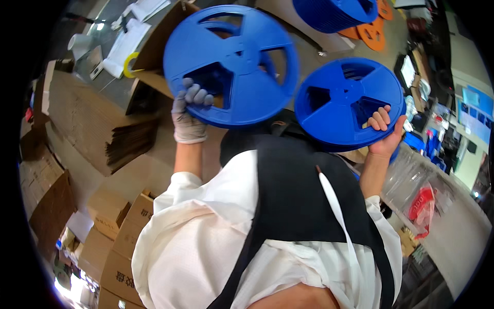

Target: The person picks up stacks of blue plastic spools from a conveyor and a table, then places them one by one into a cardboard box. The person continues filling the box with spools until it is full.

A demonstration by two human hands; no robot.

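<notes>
My left hand (191, 114), in a grey glove, is closed on a blue plastic reel (247, 59), its fingers curled over the edge of a cutout. The reel is round and flat with wedge-shaped openings; I cannot tell if more reels lie beneath it. My bare right hand (383, 129) grips a second blue reel (329, 110) to the right, fingers through a cutout and thumb at the rim. More blue layers show under its edge. The two reels are held side by side in front of my body, a narrow gap between them.
A cardboard box (154, 56) opens behind the left reel. A tall stack of blue reels (334, 15) stands at the back, beside orange discs (371, 35). Flattened cardboard (85, 118) leans at left; cartons (118, 268) pile lower left. A grey surface (442, 216) with a red-and-clear bag (423, 206) lies right.
</notes>
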